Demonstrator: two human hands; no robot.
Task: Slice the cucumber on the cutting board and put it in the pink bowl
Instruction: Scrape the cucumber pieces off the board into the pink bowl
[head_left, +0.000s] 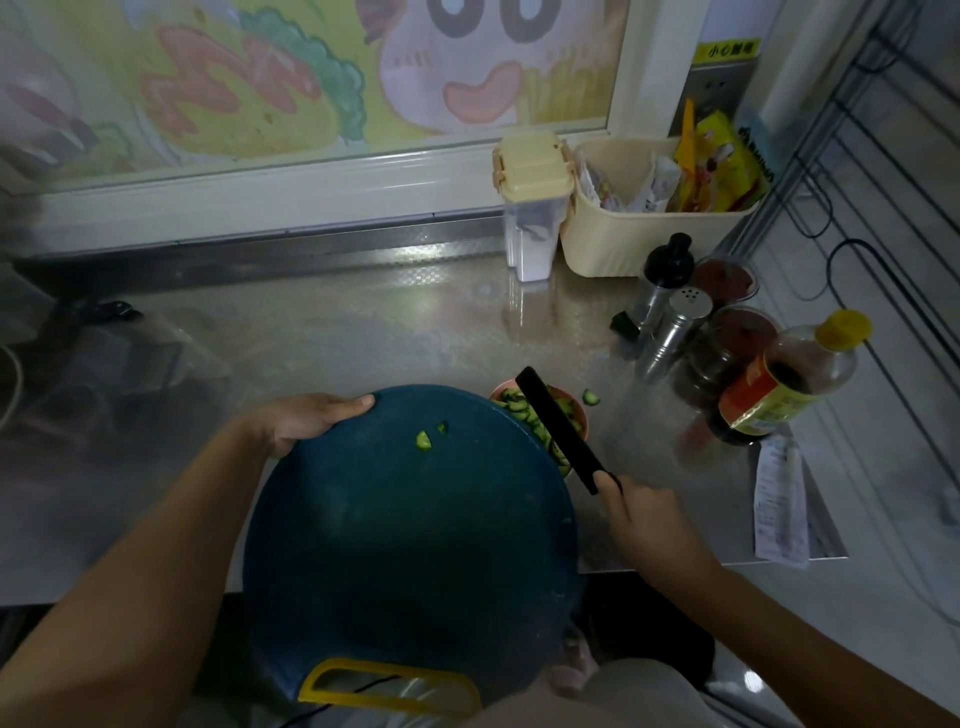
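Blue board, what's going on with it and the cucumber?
A person is moving sliced cucumber into the pink bowl. The left hand grips the far edge of the blue cutting board, whose right edge covers part of the bowl. The right hand holds a black knife over the bowl, which already holds many cucumber slices. Two small bits are left on the board, and one stray slice lies on the counter beside the bowl.

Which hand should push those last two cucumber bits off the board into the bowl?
Right. The right hand holds the knife over the bowl, near the bits; the left hand is busy gripping the board.
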